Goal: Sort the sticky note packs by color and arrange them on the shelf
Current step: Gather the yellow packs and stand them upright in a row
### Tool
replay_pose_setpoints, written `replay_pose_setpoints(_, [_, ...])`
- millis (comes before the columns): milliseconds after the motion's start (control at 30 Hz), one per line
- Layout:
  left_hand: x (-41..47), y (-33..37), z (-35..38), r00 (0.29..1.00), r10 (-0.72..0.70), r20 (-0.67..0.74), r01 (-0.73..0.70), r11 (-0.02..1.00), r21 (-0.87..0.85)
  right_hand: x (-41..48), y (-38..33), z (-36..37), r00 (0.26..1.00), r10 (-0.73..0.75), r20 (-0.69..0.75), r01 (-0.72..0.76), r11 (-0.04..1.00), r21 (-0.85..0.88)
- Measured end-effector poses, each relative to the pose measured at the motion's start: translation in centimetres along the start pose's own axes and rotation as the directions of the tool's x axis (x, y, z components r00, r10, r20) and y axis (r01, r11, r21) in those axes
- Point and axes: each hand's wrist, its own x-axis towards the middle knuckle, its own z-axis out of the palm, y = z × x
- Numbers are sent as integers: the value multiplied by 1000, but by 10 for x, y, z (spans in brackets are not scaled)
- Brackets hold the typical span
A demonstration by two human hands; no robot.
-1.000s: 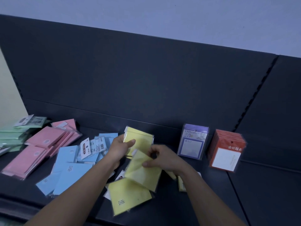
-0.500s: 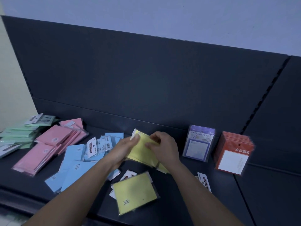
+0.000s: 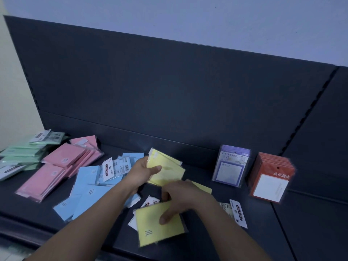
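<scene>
My left hand [image 3: 144,171] holds a small stack of yellow sticky note packs [image 3: 167,169] at mid-shelf, thumb on top. My right hand [image 3: 178,196] reaches down onto a yellow pack [image 3: 156,228] lying flat near the shelf's front, thumb on its face and fingers curled at its far edge. Another yellow pack [image 3: 202,187] peeks out behind that hand. Blue packs [image 3: 88,193] lie spread to the left, pink packs [image 3: 62,166] further left, green packs [image 3: 22,153] at the far left.
A dark shelf [image 3: 244,247] with a dark back panel [image 3: 169,91] carries everything. Purple notepads [image 3: 231,166] and red-orange card packs [image 3: 271,178] stand upright at the right. A loose white label card [image 3: 238,213] lies near my right forearm.
My right hand left the yellow stack held by my left hand and dropped to the yellow pack lying at the front. My left hand keeps the stack.
</scene>
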Motion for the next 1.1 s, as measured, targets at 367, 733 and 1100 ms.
replay_pose_setpoints(367, [-8,0,-8,998,-33,57,38,995,-90,6,21,-10,802,253,-542,-41,928,371])
replay_pose_setpoints(733, [-6,12,2,979,122,-162,-140,984,-111,26,29,13,648,459,-609,-19,808,589])
replay_pose_setpoints(1100, [8,5,-14,931,105,-350,-166,975,-151,42,31,19,967,178,-181,-162,982,97])
